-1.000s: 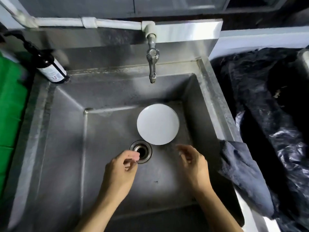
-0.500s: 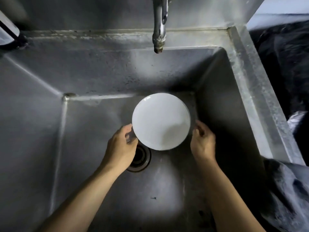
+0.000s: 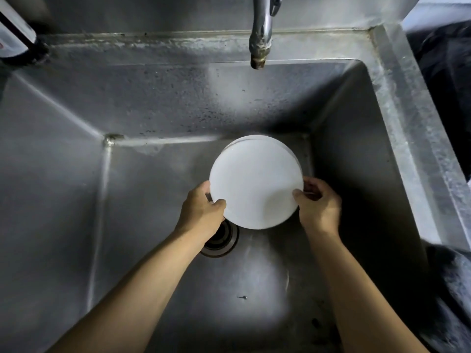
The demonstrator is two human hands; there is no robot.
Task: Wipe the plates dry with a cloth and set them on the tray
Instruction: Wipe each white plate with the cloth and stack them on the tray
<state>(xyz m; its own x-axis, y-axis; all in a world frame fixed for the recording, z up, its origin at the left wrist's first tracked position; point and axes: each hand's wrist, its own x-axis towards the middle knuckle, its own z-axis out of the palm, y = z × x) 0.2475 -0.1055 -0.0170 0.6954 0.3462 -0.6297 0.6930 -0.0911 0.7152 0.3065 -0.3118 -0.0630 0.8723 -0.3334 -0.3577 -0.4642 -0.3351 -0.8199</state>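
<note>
The task looks barely begun: no tray is in view, and the dark cloth (image 3: 453,296) lies unused over the sink (image 3: 397,103) rim, just right of the right forearm. The left hand (image 3: 201,212) and right hand (image 3: 318,207) each grip opposite edges of the white plate (image 3: 254,182), held between them above the drain (image 3: 220,240). Rims beneath it suggest at least 1 more plate. Wiping and placing remain.

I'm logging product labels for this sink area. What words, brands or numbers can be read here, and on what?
Bottle at the top left edge: white label with small marks, too blurred and cropped to read.
Plates, tap, sink: no text visible.
Nothing legible anywhere.
</note>
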